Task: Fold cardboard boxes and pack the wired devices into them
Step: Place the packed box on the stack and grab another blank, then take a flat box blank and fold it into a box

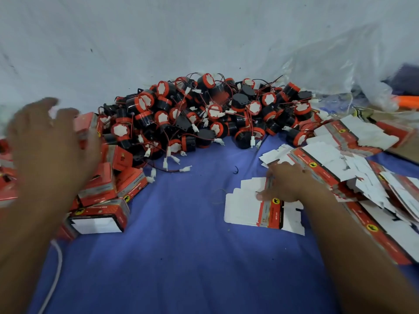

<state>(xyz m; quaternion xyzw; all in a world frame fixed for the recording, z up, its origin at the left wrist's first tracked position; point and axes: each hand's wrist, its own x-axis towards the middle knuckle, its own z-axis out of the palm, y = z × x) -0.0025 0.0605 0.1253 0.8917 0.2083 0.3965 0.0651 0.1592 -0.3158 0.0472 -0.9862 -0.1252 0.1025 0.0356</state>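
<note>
The left hand (52,141), blurred, hovers with fingers spread apart above the folded boxes (99,189) heaped at the left of the blue cloth (181,257). The right hand (288,184) lies on a flat box (244,209), thumb on its white flap; I cannot tell whether it pinches it. The devices (204,114) lie piled behind, and a stack of flats (340,155) spreads at the right.
</note>
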